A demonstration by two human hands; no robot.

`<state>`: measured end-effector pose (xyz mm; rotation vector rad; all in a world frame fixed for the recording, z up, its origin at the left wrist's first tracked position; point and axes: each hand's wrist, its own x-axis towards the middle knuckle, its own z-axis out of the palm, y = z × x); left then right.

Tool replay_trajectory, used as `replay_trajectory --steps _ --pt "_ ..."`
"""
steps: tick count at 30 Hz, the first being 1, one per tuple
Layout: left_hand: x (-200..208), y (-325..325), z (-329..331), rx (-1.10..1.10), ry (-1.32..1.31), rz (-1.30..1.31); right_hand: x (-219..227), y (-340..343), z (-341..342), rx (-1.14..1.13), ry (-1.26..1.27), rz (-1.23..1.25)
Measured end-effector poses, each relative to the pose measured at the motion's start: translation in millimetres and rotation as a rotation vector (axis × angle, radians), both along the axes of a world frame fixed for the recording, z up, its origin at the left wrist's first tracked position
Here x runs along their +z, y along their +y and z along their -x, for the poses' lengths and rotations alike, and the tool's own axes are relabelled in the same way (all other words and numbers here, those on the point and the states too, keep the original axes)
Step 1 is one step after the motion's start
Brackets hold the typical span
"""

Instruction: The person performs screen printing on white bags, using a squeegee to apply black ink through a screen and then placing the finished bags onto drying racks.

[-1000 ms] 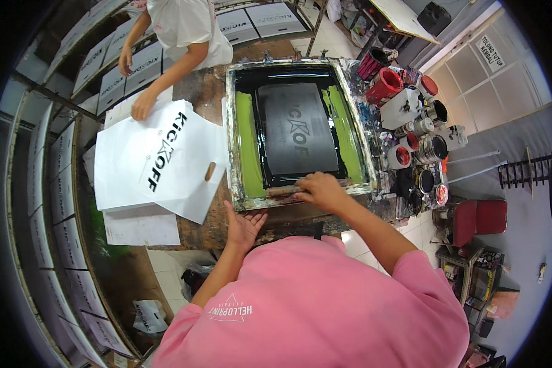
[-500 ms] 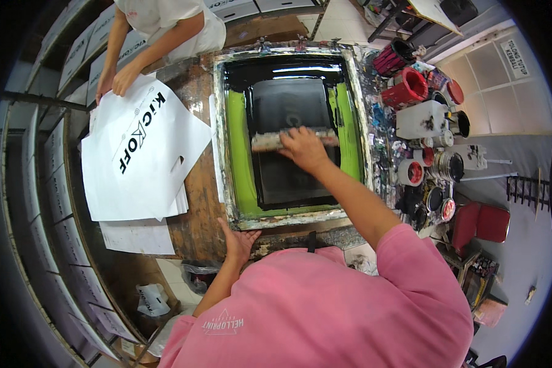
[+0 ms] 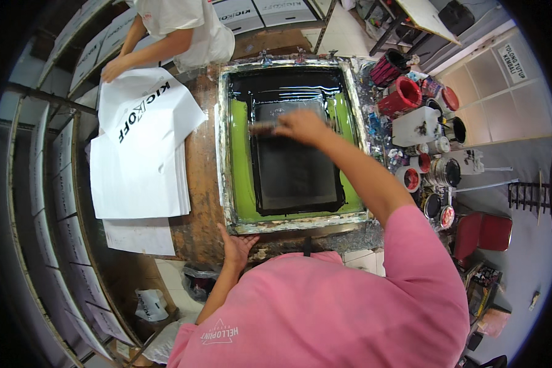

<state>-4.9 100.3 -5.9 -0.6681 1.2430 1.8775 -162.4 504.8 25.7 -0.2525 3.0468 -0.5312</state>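
A screen-printing frame (image 3: 224,165) lies flat on the worn table, its mesh green at the sides with a dark rectangle in the middle. Wet black ink (image 3: 282,78) pools along its far end. My right hand (image 3: 302,127) is closed around a wide squeegee (image 3: 262,127), pressed across the far part of the dark rectangle; both are slightly blurred. My left hand (image 3: 237,246) rests at the frame's near left corner, fingers spread, holding nothing. To the left, a co-worker's hand (image 3: 113,69) lifts the far edge of a white printed sheet (image 3: 147,113) above a stack of white sheets (image 3: 138,190).
Ink tubs and cans, among them a red bucket (image 3: 400,97) and a white canister (image 3: 416,126), crowd the table's right side. Shelves (image 3: 73,184) with boxes line the left. A red chair (image 3: 494,232) stands at the right. Clamps (image 3: 300,56) sit at the frame's far edge.
My right hand has pushed the squeegee farther away across the mesh. The co-worker has drawn the printed sheet back toward the far side. My left hand stays at the frame corner.
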Motion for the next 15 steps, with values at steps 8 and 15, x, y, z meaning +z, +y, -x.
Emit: replay_trajectory --steps 8,15 --pt "37.9 -13.4 -8.9 0.016 0.172 -0.122 94.2 -119.1 -211.0 -0.104 -0.039 -0.045" --pt "146.7 -2.1 39.4 -0.085 0.617 -0.686 211.2 -127.0 -169.1 -0.313 0.521 -0.245"
